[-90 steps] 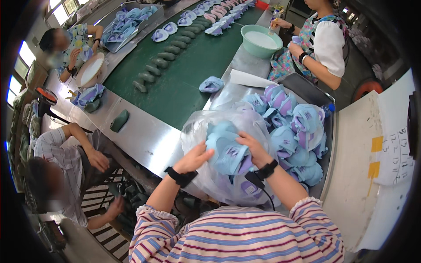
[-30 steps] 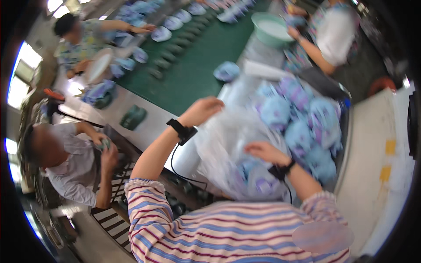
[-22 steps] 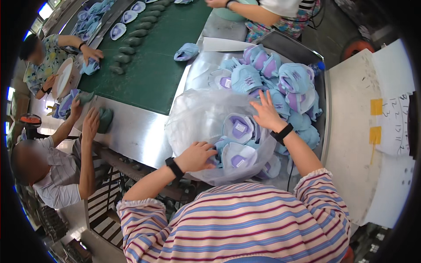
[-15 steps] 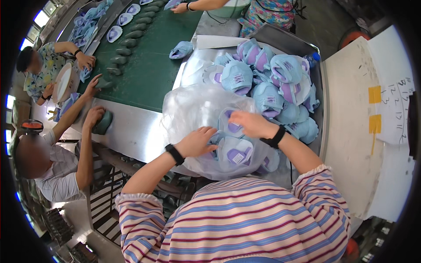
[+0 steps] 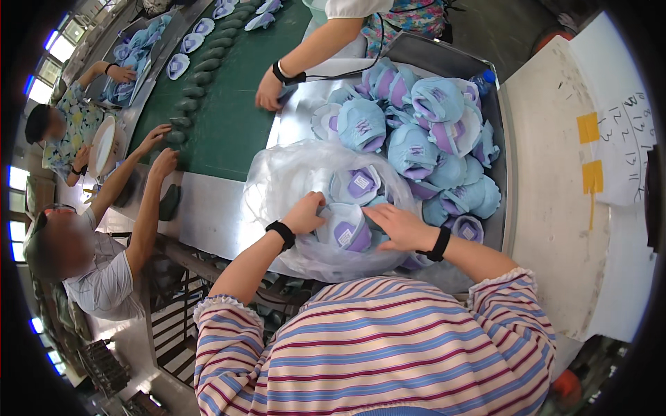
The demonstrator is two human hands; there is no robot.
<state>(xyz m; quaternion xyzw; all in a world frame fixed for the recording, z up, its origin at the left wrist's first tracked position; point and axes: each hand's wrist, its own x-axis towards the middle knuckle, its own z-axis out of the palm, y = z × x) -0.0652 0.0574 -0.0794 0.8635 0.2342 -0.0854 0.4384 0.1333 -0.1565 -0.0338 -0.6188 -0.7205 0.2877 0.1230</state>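
Observation:
A clear plastic bag lies on the steel tray in front of me, part filled with blue and purple shoe uppers. My left hand grips the bag's near edge beside one upper. My right hand lies flat, fingers apart, on the uppers at the bag's mouth. Both wrists wear black bands. Behind the bag a heap of loose blue uppers fills the tray.
A green conveyor belt with dark moulds runs along the left. A person at far centre rests a hand on the tray's edge. Two other people work at the left. A white table with yellow tape stands on the right.
The view has swung and closed in on the bag. My left hand came back from the belt side to the bag's edge. My right hand now presses the uppers in the bag.

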